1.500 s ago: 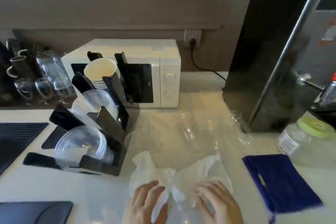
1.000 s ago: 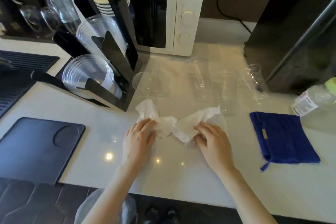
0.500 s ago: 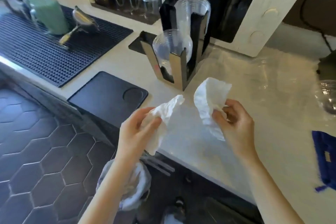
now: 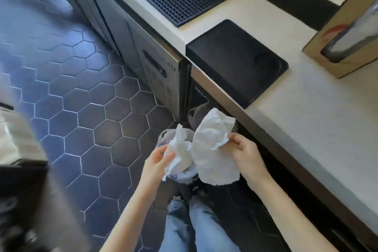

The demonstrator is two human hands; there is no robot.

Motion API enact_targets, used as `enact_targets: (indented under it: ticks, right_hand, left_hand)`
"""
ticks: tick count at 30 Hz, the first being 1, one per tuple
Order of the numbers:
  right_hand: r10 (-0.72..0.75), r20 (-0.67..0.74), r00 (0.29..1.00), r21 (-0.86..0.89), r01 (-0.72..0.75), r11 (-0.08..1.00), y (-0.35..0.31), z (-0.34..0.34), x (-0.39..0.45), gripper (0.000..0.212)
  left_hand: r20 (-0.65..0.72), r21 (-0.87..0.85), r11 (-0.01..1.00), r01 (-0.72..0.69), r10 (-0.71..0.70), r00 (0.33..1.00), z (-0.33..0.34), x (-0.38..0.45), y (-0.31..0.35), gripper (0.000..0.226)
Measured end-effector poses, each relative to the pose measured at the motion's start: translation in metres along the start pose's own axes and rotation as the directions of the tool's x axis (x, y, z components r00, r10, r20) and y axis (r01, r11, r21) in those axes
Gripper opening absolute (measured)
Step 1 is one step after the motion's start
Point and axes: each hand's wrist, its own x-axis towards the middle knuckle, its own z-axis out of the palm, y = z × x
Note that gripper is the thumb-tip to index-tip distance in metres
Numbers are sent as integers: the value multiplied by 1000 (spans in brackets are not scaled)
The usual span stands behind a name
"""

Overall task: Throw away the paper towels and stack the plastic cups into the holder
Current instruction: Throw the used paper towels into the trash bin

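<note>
1. The step in hand is the first half of the task: getting rid of the paper towels. Both are off the surface point(image 4: 306, 129) and held low over the floor point(image 4: 81, 108), in front of the person's knees.
2. The left hand point(image 4: 158, 157) is closed in a pinch on the smaller, crumpled paper towel point(image 4: 180, 155), thumb on top.
3. The right hand point(image 4: 241, 151) pinches the edge of the larger paper towel point(image 4: 212, 149), which hangs open and billowed; the two towels touch or overlap in the middle.
4. Directly beneath them sits a small bin lined with a pale bag point(image 4: 163, 136), just beside the cabinet under the surface; most of its mouth is hidden by the towels.
5. The next move, as I judge it, calls for lowering both towels over the bin's mouth and letting go. The big open sheet may drape over the rim, so bunching it first would help.
6. The cup stacking is not yet begun here; only a corner of the holder point(image 4: 327, 43) shows at the right edge.
</note>
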Motion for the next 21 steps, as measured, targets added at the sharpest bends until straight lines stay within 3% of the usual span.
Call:
enact_targets:
  ticks: [5,12,14,16,19,21]
  right_hand:
    - [165,-24,986,-29,-166,986,94,51,79,16]
    - [429,-135,893,-105,-443,890,270,94,208,18]
    - [456,-146,878,-125,-474,872,317,103,240,19]
    - [479,-150,865,-135,-498,857,362,112,267,6]
    - [487,-115,866,-188,-500,845,428,124,305,14]
    - [503,-104,858,-182,-514,838,466,134,326,8]
  left_hand:
    - [-95,106,983,152,-142,985,-11,65,-85,33]
    - [-254,265,933,243,-176,951,-5,194,-217,19]
    - [-263,280,929,243,-169,950,-1,230,-255,23]
    - [-255,291,930,227,-153,955,4,262,-291,26]
    - [-226,235,945,228,-175,958,16,308,-337,37]
    - [-216,248,932,265,-213,953,24,339,-365,43]
